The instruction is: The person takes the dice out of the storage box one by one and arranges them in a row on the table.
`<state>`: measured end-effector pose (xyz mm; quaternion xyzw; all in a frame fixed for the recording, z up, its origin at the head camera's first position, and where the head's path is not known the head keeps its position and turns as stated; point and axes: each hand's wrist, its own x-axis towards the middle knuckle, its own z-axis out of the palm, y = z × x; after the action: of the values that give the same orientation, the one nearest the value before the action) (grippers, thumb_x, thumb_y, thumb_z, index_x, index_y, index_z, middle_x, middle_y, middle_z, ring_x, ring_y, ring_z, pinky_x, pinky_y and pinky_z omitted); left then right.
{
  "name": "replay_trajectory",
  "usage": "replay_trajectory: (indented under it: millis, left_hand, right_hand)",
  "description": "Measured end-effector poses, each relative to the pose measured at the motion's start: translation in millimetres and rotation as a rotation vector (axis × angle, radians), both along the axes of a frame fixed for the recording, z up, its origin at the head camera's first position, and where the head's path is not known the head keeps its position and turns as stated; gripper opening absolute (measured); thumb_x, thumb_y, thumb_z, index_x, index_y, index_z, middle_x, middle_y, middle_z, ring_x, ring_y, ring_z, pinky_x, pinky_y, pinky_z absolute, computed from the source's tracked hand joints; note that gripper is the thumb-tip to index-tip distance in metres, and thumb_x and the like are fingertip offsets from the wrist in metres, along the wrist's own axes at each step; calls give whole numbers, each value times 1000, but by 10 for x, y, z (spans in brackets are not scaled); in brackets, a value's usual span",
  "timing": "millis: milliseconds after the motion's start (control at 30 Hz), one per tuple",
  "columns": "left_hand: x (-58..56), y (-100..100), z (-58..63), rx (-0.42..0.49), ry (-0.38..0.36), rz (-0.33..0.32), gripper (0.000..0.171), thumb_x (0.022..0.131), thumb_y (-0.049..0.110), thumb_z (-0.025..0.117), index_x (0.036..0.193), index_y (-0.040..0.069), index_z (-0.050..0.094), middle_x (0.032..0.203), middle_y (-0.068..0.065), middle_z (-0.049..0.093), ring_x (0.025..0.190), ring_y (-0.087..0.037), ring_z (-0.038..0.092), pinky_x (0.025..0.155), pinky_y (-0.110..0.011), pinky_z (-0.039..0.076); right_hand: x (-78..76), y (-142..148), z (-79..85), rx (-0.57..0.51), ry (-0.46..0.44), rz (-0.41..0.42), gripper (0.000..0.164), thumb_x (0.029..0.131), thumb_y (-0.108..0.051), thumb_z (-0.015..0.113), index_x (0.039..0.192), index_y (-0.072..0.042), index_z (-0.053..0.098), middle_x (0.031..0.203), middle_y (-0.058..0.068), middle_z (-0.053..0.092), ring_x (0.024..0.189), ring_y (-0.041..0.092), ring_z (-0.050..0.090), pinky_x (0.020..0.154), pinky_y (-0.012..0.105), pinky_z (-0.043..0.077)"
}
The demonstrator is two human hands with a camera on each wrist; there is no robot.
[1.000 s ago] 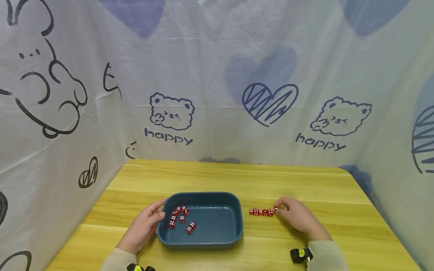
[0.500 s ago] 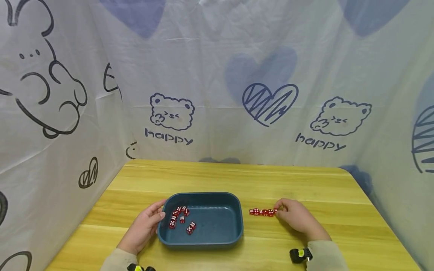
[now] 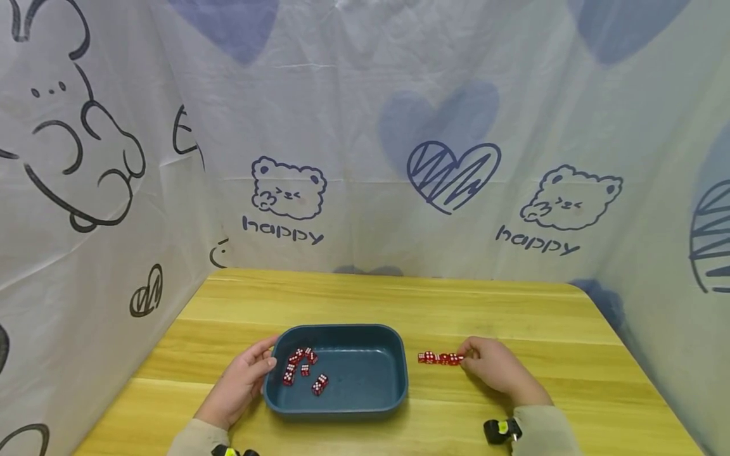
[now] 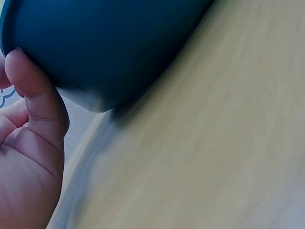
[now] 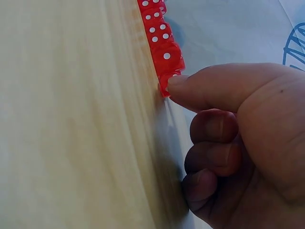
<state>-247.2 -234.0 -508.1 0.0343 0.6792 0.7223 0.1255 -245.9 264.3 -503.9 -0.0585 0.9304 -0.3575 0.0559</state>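
Note:
My left hand grips the left end of a dark blue rectangular tray, its thumb at the rim in the left wrist view. Several red dice with white dots lie inside, grouped toward the tray's left side. To the right of the tray, a row of red dice runs along the table. At the row's right end, my right hand pinches the last die, which sits against its neighbour. The thumb partly covers that die, and the other fingers are curled under.
The yellow wood-grain table carries everything. White cloth printed with hearts and bears encloses it at the back and both sides. Each wrist wears a black strap-on device.
My right hand has lowered slightly, bringing the pinched die down into line with the row's end. The left hand and the tray have stayed in place.

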Motion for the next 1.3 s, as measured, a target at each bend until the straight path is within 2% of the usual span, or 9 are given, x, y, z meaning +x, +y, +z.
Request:
replay_trajectory:
  millis: [300,600,833,1033,1167,1300]
  left_hand:
    - [4,10,27,3,-2,-3,55,103,12,56,154,3,36,111,-14,52,78,-15,54,60,-22,47]
    - [14,19,66,1,26,-35,58,104,12,56,155,-1,32,110,-13,52,78,-14,54,61,-22,48]
    - [30,-13,30,-5,38,-43,57,104,11,54,155,-3,31,111,-15,53,77,-14,54,59,-22,47]
    - [67,-40,0,-17,28,-21,58,104,11,55,155,-2,32,109,-16,51,77,-15,53,59,-22,47]
    - [42,-39,5,-13,24,-16,57,104,14,56,155,1,34,113,-18,52,80,-16,55,61,-23,48]
    - [15,-32,-6,-9,35,-36,58,104,13,56,154,-1,32,114,-18,53,78,-16,55,60,-23,48]
  right_hand:
    - [3,0,7,8,17,4,11,92,-6,69,101,-13,70,73,2,53,64,19,47,59,35,40]
    - [-24,7,19,6,15,-9,15,89,-10,72,103,-14,70,71,3,52,61,18,46,57,34,38]
    - [-24,6,-18,-35,-22,-13,19,87,-14,74,105,-17,70,72,4,52,62,19,46,57,34,38]
    - [-15,-3,-4,-83,-31,-7,22,89,-18,74,111,-15,69,73,5,51,61,19,45,55,33,38]
    - [-13,0,18,-119,-28,-27,28,91,-20,73,117,-12,68,73,6,52,58,19,45,54,33,40]
    - [-9,-14,8,-108,-9,-55,30,92,-23,73,120,-14,67,71,5,52,54,17,45,51,32,41]
